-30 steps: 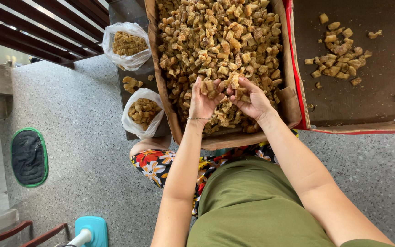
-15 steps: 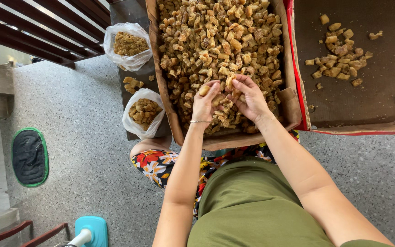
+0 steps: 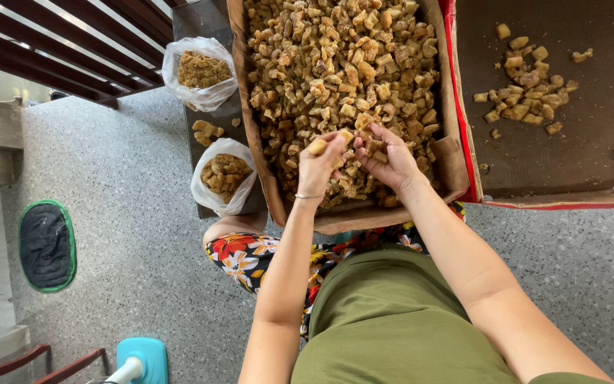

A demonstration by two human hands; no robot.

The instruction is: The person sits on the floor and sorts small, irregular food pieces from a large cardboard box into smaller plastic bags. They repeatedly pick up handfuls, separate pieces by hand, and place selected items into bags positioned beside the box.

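Both hands work over a cardboard box (image 3: 254,135) filled with golden-brown fried chunks (image 3: 335,64). The left hand (image 3: 319,167) is curled closed, pinching one pale chunk (image 3: 317,146) between thumb and fingers; a thin bracelet (image 3: 308,196) sits at its wrist. The right hand (image 3: 386,158) lies just beside it, fingertips touching the left, fingers bent around several chunks gathered from the pile; exactly how many it holds cannot be told. Both hands rest on the near end of the heap, close to the box's front wall. To the right, touching the first box, stands a second box (image 3: 591,163) with a red edge, holding only a small scatter of chunks (image 3: 527,107) near its far side. To the left, two open plastic bags (image 3: 223,176) of the same chunks sit on a dark tray (image 3: 200,21), with a few loose pieces between them. The speckled floor (image 3: 129,235) carries a green-rimmed mat (image 3: 46,245).
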